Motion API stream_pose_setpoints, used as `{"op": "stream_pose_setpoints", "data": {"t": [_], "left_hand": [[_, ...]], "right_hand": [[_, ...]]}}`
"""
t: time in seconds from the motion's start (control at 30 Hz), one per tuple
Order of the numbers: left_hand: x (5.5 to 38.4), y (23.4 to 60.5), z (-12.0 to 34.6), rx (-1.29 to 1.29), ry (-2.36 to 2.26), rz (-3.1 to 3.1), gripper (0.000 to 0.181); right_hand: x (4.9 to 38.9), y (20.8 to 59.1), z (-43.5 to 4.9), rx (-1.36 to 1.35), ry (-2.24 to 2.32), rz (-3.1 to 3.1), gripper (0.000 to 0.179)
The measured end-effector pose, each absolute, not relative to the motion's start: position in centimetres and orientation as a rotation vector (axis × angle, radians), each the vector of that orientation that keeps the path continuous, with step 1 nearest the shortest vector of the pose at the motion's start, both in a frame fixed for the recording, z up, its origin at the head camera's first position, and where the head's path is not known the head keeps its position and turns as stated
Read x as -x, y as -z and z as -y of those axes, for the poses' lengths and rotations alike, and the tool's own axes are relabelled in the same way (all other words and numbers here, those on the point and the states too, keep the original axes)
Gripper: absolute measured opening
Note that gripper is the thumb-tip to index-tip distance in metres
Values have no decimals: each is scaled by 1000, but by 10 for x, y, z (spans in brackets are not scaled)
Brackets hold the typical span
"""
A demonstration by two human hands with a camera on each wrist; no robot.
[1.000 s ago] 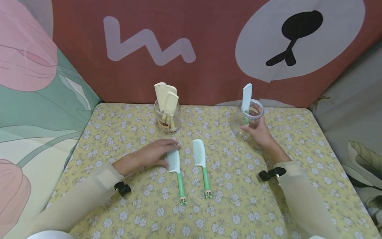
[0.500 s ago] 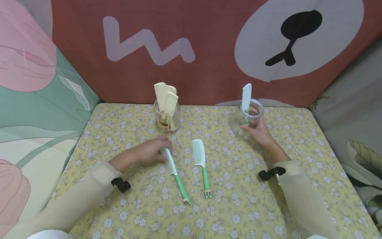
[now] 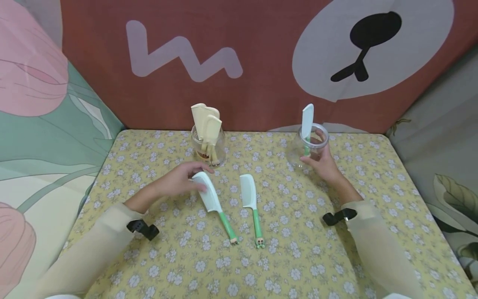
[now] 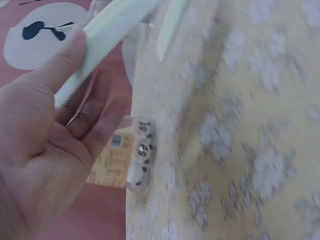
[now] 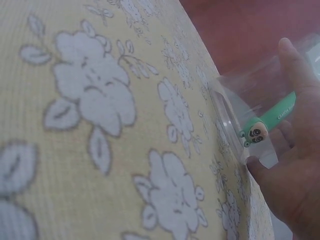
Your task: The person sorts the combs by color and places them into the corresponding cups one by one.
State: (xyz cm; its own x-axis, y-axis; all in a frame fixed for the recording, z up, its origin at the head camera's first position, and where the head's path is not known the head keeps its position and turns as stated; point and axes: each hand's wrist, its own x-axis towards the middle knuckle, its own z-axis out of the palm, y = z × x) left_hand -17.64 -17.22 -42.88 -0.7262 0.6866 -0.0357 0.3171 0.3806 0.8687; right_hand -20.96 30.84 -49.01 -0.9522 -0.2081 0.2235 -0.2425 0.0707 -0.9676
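Note:
My left hand (image 3: 179, 179) pinches a comb (image 3: 207, 192) by its pale mint toothed end, thumb on the near face. Its green handle with a small cartoon head slants toward the front right; the left wrist view shows the teeth (image 4: 102, 47) close up. Just to its right lies a second mint comb (image 3: 252, 207) with a green handle, flat on the cloth. My right hand (image 3: 324, 164) grips a clear jar (image 3: 298, 149) at the back right. A third green-handled comb (image 3: 308, 120) stands in that jar, its cartoon head (image 5: 256, 132) low inside near the bottom.
At the back left another clear jar (image 3: 222, 155) holds several cream combs (image 3: 210, 128) with their toothed ends up. A flowered yellow cloth (image 3: 291, 257) covers the table. A brown and white printed backdrop (image 3: 269, 74) rises directly behind the table's far edge.
My left hand has taken hold of the left comb, lifted its toothed end, and drawn it back and left, tilting it. The right hand and its jar have stayed in place.

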Motion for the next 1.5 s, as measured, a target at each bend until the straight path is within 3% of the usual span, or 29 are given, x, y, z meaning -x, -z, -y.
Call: {"op": "stream_pose_setpoints", "data": {"t": [0.4, 0.97, 1.5], "left_hand": [[165, 414, 145, -617, -1730, -2049, 31], [164, 402, 113, -785, -1876, -1837, 24], [175, 357, 94, -1027, -1823, -1847, 23]], "right_hand": [[211, 492, -308, -501, -2073, 2260, 96], [209, 493, -311, -485, -2077, 2283, 97], [210, 493, -310, -496, -2063, 2273, 97]]}}
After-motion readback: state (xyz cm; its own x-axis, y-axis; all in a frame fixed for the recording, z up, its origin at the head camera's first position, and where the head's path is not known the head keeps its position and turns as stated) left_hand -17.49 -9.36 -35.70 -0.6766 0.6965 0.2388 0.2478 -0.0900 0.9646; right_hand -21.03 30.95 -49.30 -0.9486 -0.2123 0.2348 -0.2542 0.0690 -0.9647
